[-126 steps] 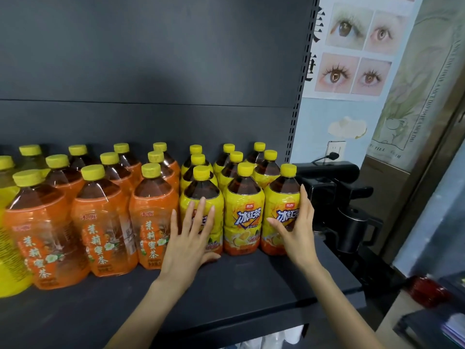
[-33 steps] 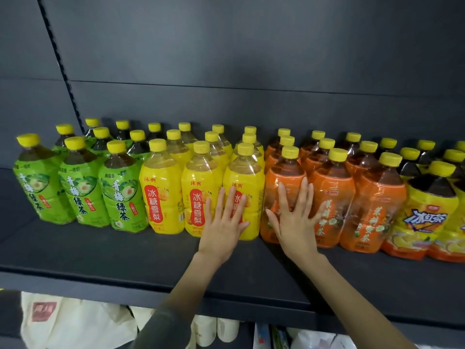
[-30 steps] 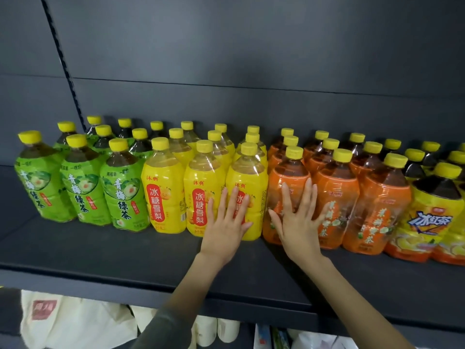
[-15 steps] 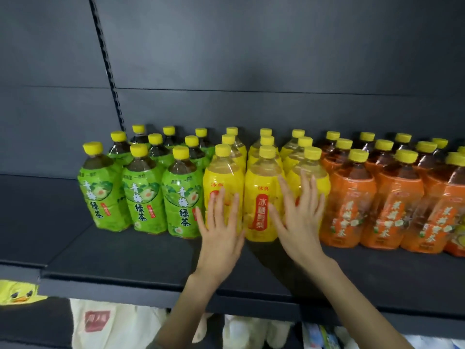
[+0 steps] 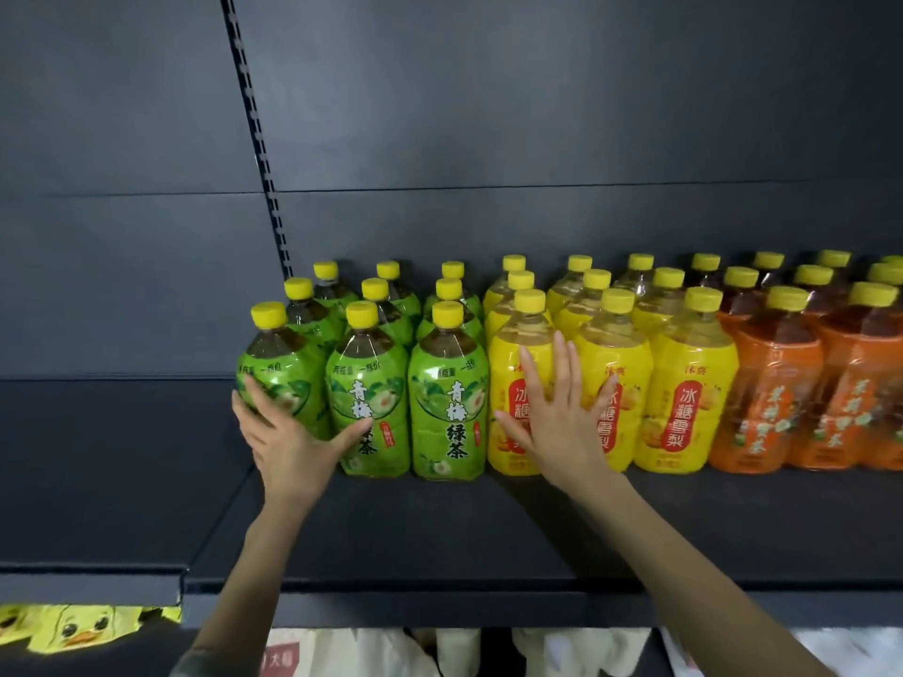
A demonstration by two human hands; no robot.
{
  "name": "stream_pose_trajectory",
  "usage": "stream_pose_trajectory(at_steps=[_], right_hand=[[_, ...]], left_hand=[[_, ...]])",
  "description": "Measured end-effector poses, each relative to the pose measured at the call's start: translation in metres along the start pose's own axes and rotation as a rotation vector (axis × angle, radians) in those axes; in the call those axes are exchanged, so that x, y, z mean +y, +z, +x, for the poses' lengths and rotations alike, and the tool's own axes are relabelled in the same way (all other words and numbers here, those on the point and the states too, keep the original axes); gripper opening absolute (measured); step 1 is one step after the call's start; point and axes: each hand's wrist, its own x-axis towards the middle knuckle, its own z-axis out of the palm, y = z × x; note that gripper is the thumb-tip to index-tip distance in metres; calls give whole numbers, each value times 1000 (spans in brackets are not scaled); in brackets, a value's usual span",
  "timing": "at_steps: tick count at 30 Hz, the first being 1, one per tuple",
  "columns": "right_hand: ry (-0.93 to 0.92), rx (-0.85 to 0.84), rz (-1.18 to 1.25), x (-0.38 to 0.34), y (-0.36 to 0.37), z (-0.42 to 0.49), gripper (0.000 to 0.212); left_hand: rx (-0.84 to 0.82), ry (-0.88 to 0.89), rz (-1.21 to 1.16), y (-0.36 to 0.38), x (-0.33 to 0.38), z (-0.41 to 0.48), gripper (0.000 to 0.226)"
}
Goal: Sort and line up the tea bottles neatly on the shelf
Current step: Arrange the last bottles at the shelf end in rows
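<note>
**Tea bottles upright, 3 colour blocks on shelf**

All bottles stand vertical on the dark shelf (image 5: pixel 440 530), caps up, labels to the front. L to R:

- The green bottles (image 5: pixel 449 398) number 9, 3 across x 3 deep.
- The yellow bottles (image 5: pixel 684 383) are also 9, same grid.
- The orange bottles (image 5: pixel 777 383) are cut off by the frame edge, so no full count.

Left hand (image 5: pixel 288 447) is splayed and near-straight on the front-left green bottle (image 5: pixel 278 364), thumb on its neighbour. Right hand (image 5: pixel 557 427) lies flat, fingers spread, across 2 front yellows.

The green bottles (image 5: pixel 449 398) read 青梅绿茶; the yellow bottles (image 5: pixel 689 398) read 冰糖雪梨; lettering on the orange bottles (image 5: pixel 772 408) is too blurred.
</note>
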Motion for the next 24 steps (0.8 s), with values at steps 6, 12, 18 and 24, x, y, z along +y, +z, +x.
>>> stream_pose_trajectory(at_steps=[6, 12, 18, 24], right_hand=[[10, 2, 11, -5, -4, -4, 77], [-189, 76, 147, -50, -12, -21, 59], [-119, 45, 44, -81, 7, -9, 68], [-90, 115, -38, -66, 19, -2, 81]], left_hand=[[-14, 9, -72, 0, 0, -4, 141], [94, 8, -220, -10, -10, -4, 111], [-172, -45, -379, -27, -41, 17, 125], [-237, -33, -312, -17, -46, 20, 121]])
